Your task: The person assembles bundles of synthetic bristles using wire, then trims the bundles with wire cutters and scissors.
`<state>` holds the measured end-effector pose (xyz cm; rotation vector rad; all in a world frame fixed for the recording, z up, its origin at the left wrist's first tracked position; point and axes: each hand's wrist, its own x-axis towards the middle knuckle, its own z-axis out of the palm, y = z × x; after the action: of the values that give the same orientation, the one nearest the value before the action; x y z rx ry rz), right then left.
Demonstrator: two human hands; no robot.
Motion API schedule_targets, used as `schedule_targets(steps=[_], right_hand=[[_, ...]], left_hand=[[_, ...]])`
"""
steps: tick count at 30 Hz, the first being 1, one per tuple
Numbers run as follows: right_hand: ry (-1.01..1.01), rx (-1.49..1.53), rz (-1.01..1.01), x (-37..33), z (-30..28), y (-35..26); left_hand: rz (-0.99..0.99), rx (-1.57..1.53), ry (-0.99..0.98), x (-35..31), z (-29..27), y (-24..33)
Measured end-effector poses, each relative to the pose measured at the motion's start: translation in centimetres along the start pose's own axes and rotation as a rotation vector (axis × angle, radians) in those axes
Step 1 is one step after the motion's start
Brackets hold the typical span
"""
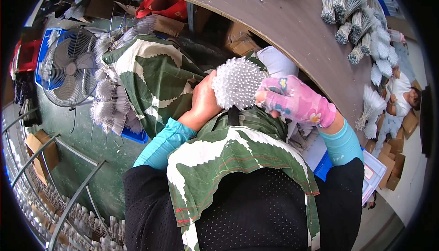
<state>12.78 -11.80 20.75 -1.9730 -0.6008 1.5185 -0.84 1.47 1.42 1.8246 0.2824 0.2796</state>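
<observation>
A thick round bundle of thin stems with white bead-like tips (238, 82) is held over my lap, tips facing up. My left hand (204, 98), bare-fingered, is wrapped round the bundle's left side. At its right edge is my right hand (292, 99), in a pink flowered glove that leaves the fingertips bare. Those fingers are curled and pressed together against the bundle. Whatever lies between them is hidden. Below the bundle, a camouflage apron (215, 155) covers my lap.
A brown table (292, 27) curves across the front and right, with several wire-stem bundles (343, 4) on it. To the left stand a floor fan (71, 68) and more white-tipped bundles (109, 104). A metal rack (77, 191) is lower left. Another person (402, 95) sits far right near cardboard boxes (391, 164).
</observation>
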Motion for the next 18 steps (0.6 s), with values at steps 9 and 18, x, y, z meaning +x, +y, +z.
schedule_targets(steps=[9, 18], right_hand=[[-0.034, -0.282, 0.195, 1.1, -0.3, -2.3], [-0.030, -0.556, 0.144, 1.6, -0.8, -2.5]], left_hand=[[0.032, 0.085, -0.023, 0.1, 0.1, 0.9], [0.076, 0.135, -0.101, 0.4, -0.1, 0.8]])
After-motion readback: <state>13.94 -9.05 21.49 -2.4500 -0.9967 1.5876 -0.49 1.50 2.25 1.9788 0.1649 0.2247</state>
